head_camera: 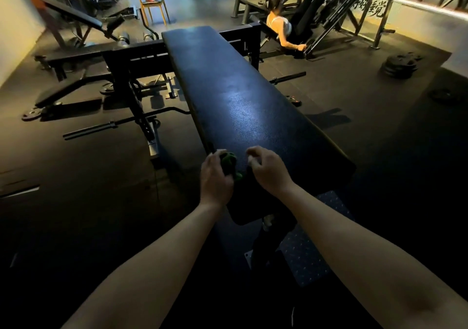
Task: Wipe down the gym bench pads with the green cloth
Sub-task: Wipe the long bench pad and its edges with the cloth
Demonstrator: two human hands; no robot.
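A long black bench pad runs away from me, with a shorter dark pad at its near end. My left hand grips a bunched green cloth over the near left part of the long pad. My right hand hovers just to the right of the cloth with curled fingers; whether its fingertips pinch a bit of the cloth is hard to tell in the dim light.
Black racks and an incline bench stand to the left, with barbells on the floor. A person works at a machine at the back right. Weight plates lie at right. An orange chair stands beyond.
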